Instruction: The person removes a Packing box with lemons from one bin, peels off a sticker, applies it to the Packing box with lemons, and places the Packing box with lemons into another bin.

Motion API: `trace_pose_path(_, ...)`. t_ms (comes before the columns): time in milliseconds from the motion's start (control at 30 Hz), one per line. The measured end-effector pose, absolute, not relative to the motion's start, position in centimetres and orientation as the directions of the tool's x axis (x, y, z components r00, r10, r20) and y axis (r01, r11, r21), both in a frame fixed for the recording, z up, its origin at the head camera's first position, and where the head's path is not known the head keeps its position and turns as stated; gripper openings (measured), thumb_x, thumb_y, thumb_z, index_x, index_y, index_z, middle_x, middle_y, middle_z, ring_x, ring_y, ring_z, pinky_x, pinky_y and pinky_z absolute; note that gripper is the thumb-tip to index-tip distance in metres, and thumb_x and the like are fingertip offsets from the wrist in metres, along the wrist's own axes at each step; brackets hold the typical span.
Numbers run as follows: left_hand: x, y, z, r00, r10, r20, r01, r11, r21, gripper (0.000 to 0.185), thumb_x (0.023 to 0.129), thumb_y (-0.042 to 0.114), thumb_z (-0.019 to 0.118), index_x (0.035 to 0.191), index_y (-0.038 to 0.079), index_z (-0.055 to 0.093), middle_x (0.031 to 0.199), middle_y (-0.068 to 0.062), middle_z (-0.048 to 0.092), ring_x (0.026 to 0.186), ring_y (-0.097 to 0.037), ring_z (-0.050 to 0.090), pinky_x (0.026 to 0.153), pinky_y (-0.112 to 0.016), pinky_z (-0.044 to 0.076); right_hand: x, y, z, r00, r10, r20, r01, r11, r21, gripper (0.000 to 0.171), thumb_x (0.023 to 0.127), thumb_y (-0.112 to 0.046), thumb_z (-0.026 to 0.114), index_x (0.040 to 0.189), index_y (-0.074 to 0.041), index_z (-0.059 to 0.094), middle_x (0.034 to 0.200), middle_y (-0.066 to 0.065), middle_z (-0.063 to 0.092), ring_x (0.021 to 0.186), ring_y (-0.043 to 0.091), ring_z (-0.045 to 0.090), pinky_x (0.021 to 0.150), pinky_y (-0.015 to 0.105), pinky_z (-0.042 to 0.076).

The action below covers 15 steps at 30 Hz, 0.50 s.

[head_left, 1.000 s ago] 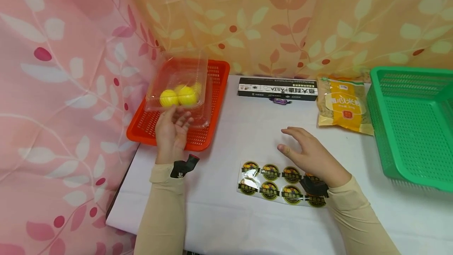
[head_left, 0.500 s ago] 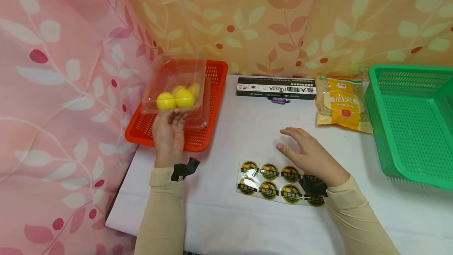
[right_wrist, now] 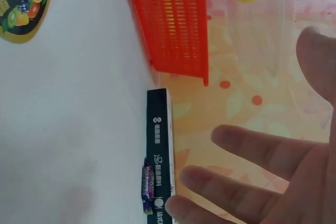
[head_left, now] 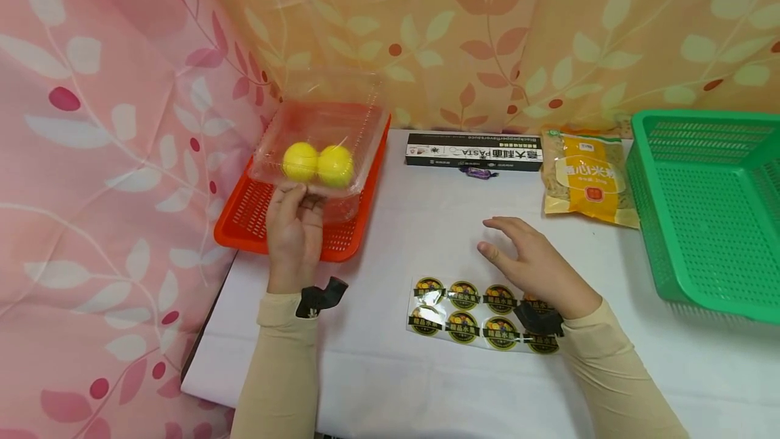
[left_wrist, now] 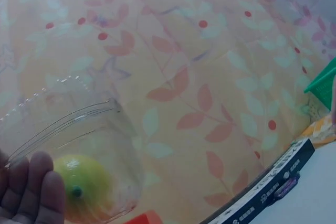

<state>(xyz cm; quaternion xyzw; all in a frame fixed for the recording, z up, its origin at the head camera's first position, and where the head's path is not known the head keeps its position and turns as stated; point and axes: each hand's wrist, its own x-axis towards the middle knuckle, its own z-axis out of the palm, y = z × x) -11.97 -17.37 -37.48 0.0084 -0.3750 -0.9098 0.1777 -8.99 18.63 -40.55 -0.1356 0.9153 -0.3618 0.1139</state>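
Two yellow round fruits (head_left: 317, 164) sit side by side in a clear plastic clamshell box (head_left: 323, 142), lifted above the orange perforated plastic basket (head_left: 245, 222) at the table's left edge. Left hand (head_left: 295, 232) grips the box by its near rim, fingers curled up against the front wall, thumb side hidden. Left wrist view: fingertips (left_wrist: 32, 188) pressed on the clear wall, one fruit (left_wrist: 86, 188) right behind them, box tilted.

Right hand (head_left: 531, 264) hovers over the white tablecloth (head_left: 426, 222), fingers spread and relaxed, holding nothing. Right wrist view confirms: fingers (right_wrist: 252, 192) splayed in air, nothing between them. Whether the palm touches the cloth, cannot tell.

Just under the right wrist: clear sheet of round black-and-yellow fruit stickers (head_left: 466, 314), flat on the cloth, partly covered by the wrist strap.

Back row along the curtain: long black pasta box (head_left: 474, 152) with a small purple wrapped candy (head_left: 479, 172) touching its front edge; yellow bag of dry pasta (head_left: 588, 176) beside it to the right; green perforated plastic basket (head_left: 707, 202) at far right, near the bag.

Second clear container lies in the orange basket under the lifted one, hard to make out.
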Motion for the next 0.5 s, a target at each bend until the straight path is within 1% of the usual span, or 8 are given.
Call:
trace_pose_path(67,-11.8,-17.0,-37.2,-0.952,-0.285,0.112,0.279,-0.657,0.700,0.016,0.108,0.003,0.049,0.094,0.003,0.057,0.098,-0.010,0.057,0.086,-0.022,0.061,0.086,-0.030,0.056,-9.2,18.7,-40.2,-0.943,-0.316,-0.103,-0.158,0.699,-0.697,0.071,0.105,-0.060,0.053,0.154,-0.008,0.049,0.160,0.019,0.044,0.150,0.044,0.036,0.119,0.068,0.028)
trace_pose_path(133,-11.7,-16.5,-36.9,-0.966,-0.235,0.111,0.241,-0.647,0.724,0.016,0.109,0.004,0.049,0.096,0.004,0.058,0.098,-0.009,0.057,0.087,-0.021,0.060,0.087,-0.029,0.056,-9.4,18.8,-39.9,-0.950,-0.305,-0.072,-0.166,0.686,-0.709,0.070,0.106,-0.057,0.055,0.155,-0.008,0.048,0.159,0.020,0.046,0.149,0.044,0.038,0.119,0.068,0.029)
trace_pose_path(200,-11.6,-16.1,-36.8,-0.977,-0.182,0.107,0.200,-0.638,0.743,0.015,0.109,0.005,0.049,0.101,0.005,0.061,0.104,-0.008,0.061,0.090,-0.020,0.062,0.089,-0.029,0.057,-9.8,18.9,-39.5,-0.958,-0.287,-0.030,-0.177,0.668,-0.723,0.069,0.106,-0.053,0.056,0.156,-0.007,0.046,0.158,0.021,0.048,0.148,0.044,0.040,0.118,0.068,0.031)
trace_pose_path(233,-11.6,-15.8,-36.7,-0.982,-0.159,0.104,0.182,-0.635,0.751,0.015,0.109,0.005,0.048,0.100,0.006,0.061,0.104,-0.007,0.062,0.090,-0.020,0.062,0.089,-0.029,0.057,-10.1,19.0,-39.3,-0.961,-0.275,-0.007,-0.182,0.655,-0.734,0.068,0.106,-0.051,0.057,0.157,-0.007,0.045,0.158,0.021,0.048,0.147,0.044,0.042,0.118,0.068,0.032)
trace_pose_path(333,-11.4,-15.1,-36.7,-0.992,-0.091,0.088,0.125,-0.629,0.767,0.016,0.109,0.005,0.048,0.101,0.008,0.062,0.104,-0.006,0.063,0.091,-0.020,0.062,0.088,-0.029,0.057,-11.1,19.2,-38.6,-0.971,-0.229,0.067,-0.192,0.582,-0.790,0.064,0.108,-0.042,0.058,0.158,-0.004,0.043,0.157,0.023,0.048,0.144,0.044,0.046,0.118,0.066,0.034)
trace_pose_path(367,-11.4,-14.9,-36.8,-0.994,-0.069,0.082,0.107,-0.632,0.768,0.017,0.109,0.005,0.048,0.101,0.008,0.062,0.103,-0.005,0.064,0.091,-0.020,0.061,0.088,-0.029,0.057,-11.4,19.2,-38.4,-0.975,-0.208,0.083,-0.186,0.548,-0.815,0.062,0.109,-0.040,0.056,0.158,-0.004,0.042,0.157,0.023,0.048,0.144,0.044,0.047,0.118,0.064,0.034)
trace_pose_path(433,-11.3,-14.3,-36.9,-0.997,-0.028,0.074,0.076,-0.634,0.770,0.018,0.109,0.005,0.047,0.098,0.009,0.060,0.098,-0.004,0.060,0.090,-0.019,0.058,0.087,-0.027,0.055,-12.2,19.4,-37.8,-0.981,-0.159,0.115,-0.178,0.479,-0.860,0.059,0.111,-0.035,0.054,0.158,-0.002,0.041,0.156,0.024,0.049,0.142,0.043,0.049,0.118,0.062,0.036)
trace_pose_path(500,-11.4,-13.9,-37.2,-0.998,0.015,0.068,0.043,-0.636,0.771,0.018,0.109,0.005,0.047,0.098,0.010,0.060,0.098,-0.004,0.058,0.090,-0.018,0.056,0.087,-0.025,0.053,-12.9,19.6,-37.3,-0.985,-0.116,0.128,-0.165,0.413,-0.896,0.056,0.113,-0.034,0.048,0.159,-0.003,0.039,0.155,0.025,0.050,0.141,0.042,0.051,0.118,0.061,0.037)
